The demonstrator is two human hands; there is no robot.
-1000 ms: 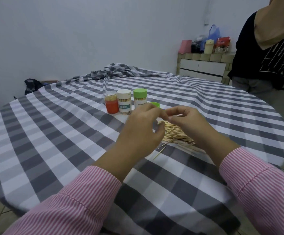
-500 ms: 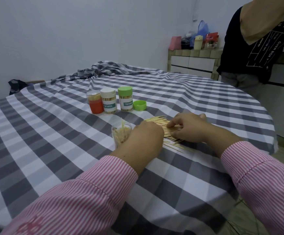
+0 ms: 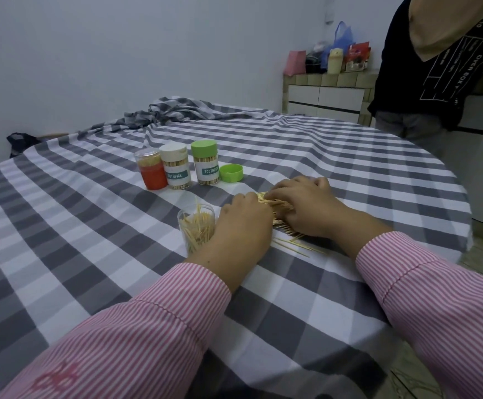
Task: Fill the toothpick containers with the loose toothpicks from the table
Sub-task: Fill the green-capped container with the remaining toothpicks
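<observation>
— Starting big: what fills the scene?

— A round table under a grey-and-white checked tablecloth (image 3: 70,226), bunched into folds at its far edge. A second person in a black printed shirt (image 3: 424,67) stands at the far right, beside a tiled counter (image 3: 325,92) with bags and packets on top.

— And the wearer's hands?

— Both come out of pink-striped sleeves (image 3: 136,335). The right hand (image 3: 306,208) lies palm-down on the pile of loose toothpicks (image 3: 277,207), fingers curled over the sticks and gathering them; whether any are actually pinched, I cannot tell. The left hand (image 3: 243,226) rests on the cloth just left of the pile, fingers bent under, fingertips against the near end of the sticks. I cannot tell whether it holds anything.

— Where are the containers?

— An open clear container (image 3: 196,226), partly filled with toothpicks standing at angles, sits upright touching the left hand's outer side. Farther back stand three in a row, touching or nearly so: an orange-based jar with a clear lid (image 3: 151,171) on the left, a white-capped toothpick jar (image 3: 175,167) in the middle, a green-capped toothpick jar (image 3: 205,162) on the right.

— Anything smaller?

— A loose green cap (image 3: 231,172), open side up, just right of the green-capped jar. A few stray toothpicks (image 3: 295,245) lie on the cloth near the right wrist.
</observation>
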